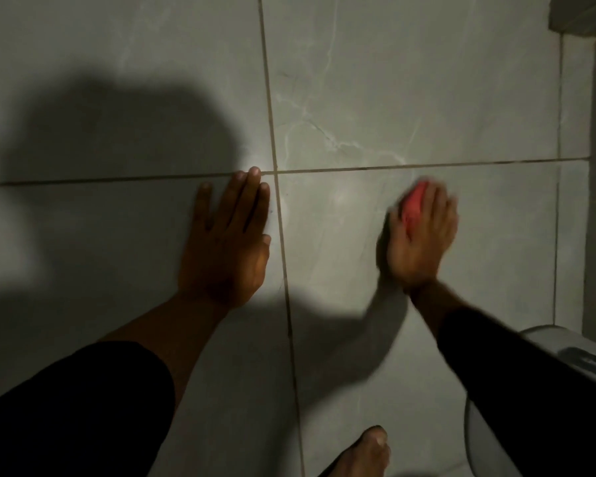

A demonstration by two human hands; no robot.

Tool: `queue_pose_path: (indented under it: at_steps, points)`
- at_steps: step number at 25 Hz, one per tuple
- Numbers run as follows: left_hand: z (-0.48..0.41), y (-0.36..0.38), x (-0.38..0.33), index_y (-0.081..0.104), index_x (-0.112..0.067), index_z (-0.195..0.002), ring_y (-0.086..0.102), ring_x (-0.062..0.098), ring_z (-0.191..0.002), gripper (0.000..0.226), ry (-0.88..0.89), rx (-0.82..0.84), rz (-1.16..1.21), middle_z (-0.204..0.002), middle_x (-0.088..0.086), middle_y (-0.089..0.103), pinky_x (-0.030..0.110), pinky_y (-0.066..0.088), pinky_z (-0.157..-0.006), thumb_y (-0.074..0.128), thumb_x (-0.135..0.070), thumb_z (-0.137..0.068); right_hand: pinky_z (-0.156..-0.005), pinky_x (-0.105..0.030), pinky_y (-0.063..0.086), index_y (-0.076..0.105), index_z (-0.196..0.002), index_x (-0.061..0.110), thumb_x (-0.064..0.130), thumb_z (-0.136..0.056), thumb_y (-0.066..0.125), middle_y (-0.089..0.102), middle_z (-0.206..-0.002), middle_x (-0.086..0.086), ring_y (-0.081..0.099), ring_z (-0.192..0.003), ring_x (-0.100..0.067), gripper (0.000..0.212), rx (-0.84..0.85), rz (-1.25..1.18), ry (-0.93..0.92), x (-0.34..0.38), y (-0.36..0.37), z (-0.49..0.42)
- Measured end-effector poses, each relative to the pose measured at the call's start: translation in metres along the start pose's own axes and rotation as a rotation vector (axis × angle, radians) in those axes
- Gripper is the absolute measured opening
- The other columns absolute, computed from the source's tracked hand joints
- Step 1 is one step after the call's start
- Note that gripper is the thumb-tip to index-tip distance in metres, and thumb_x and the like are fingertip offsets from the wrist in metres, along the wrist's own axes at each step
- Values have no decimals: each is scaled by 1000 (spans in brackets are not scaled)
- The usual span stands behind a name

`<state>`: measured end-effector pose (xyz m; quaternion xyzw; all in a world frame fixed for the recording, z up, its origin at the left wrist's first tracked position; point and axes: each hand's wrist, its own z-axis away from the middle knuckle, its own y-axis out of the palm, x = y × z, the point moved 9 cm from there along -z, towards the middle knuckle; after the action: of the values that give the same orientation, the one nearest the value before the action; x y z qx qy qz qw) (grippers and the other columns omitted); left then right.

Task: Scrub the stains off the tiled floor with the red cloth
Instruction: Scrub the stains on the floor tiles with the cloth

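The red cloth (413, 206) sits bunched under the right hand (422, 235), pressed onto the tiled floor (427, 98) just below a horizontal grout line (461, 163). The right hand is closed over the cloth, fingers curled across its top; motion blur prevents a finer reading of the grip. The left hand (229, 235) holds nothing and lies flat, fingers extended, palm down on the adjacent tile, apparently as a brace. No stain is discernible in the dim light. The cloth appears soft, light and compressible; it likely needs a wadded grip from above with downward palm pressure. The glazed tile looks smooth, so the cloth may slide easily.
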<state>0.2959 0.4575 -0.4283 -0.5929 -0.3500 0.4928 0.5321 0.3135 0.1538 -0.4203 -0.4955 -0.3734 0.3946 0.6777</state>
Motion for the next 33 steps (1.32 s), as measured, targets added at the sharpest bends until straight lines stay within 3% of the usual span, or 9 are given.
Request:
queue_pose_path:
  at_steps: [4, 8, 12, 17, 20, 23, 26, 30, 33]
  points:
    - [0, 0, -2, 24, -5, -166, 12, 33, -165, 72, 4, 13, -1, -177, 16, 14, 66, 13, -129, 43, -32, -102, -131, -67, 12, 22, -169, 6, 41, -104, 42, 21, -176, -24, 15, -165, -45, 76, -151, 93, -562, 146, 18, -23]
    - [-1, -3, 0, 29, -4, -164, 15, 33, -165, 72, -5, -3, 16, -176, 17, 19, 67, 16, -128, 48, -31, -101, -130, -65, 22, 18, -172, 24, 51, -109, 35, 6, -181, -2, -3, -168, -28, 70, 179, 195, -946, 96, 65, 161]
    - [1, -1, -1, 24, -5, -166, 13, 34, -165, 73, 0, 13, 12, -177, 17, 15, 67, 15, -129, 47, -32, -102, -126, -71, 26, 7, -172, 21, 47, -106, 45, -1, -181, -10, -5, -168, -35, 80, 212, 260, -866, 20, 42, 151]
    - [0, 2, 0, 26, -5, -165, 16, 34, -165, 64, -11, -28, -19, -177, 16, 18, 67, 13, -129, 36, -29, -106, -132, -65, 10, 21, -169, 9, 43, -102, 43, 18, -178, -20, 11, -166, -42, 79, -75, 88, -573, 132, 24, 11]
    - [0, 4, -1, 27, -6, -165, 16, 33, -165, 64, -8, -42, -17, -177, 16, 18, 65, 11, -129, 35, -28, -105, -131, -64, 14, 24, -170, 18, 47, -108, 38, 24, -178, -11, 11, -167, -36, 70, 1, 79, -765, 138, 58, 114]
    - [1, 7, 2, 26, -6, -165, 15, 33, -165, 65, -4, -57, -42, -177, 16, 17, 66, 11, -129, 35, -30, -105, -127, -64, 25, 11, -171, 30, 42, -110, 39, 10, -181, 4, 1, -168, -26, 68, 175, 114, -737, 39, 66, 229]
    - [2, 8, 2, 24, -6, -166, 15, 34, -165, 66, 6, -69, -30, -177, 16, 18, 66, 13, -129, 38, -34, -107, -124, -70, 25, 4, -172, 20, 32, -102, 42, -7, -181, -9, -5, -168, -36, 80, 128, 196, -532, -39, 45, 189]
    - [1, 10, 2, 19, -7, -167, 12, 33, -165, 70, 11, -44, -10, -178, 14, 15, 65, 12, -129, 39, -36, -106, -131, -62, 15, 19, -170, 10, 55, -96, 33, 14, -179, -17, 11, -166, -41, 88, -51, -90, 147, -57, 1, 14]
    - [-1, 9, 1, 18, -8, -167, 11, 32, -165, 72, 14, -30, 17, -178, 14, 13, 65, 10, -130, 39, -36, -103, -132, -62, 14, 25, -169, 10, 51, -98, 42, 21, -178, -17, 16, -165, -41, 84, -137, -80, 44, -4, 1, -6]
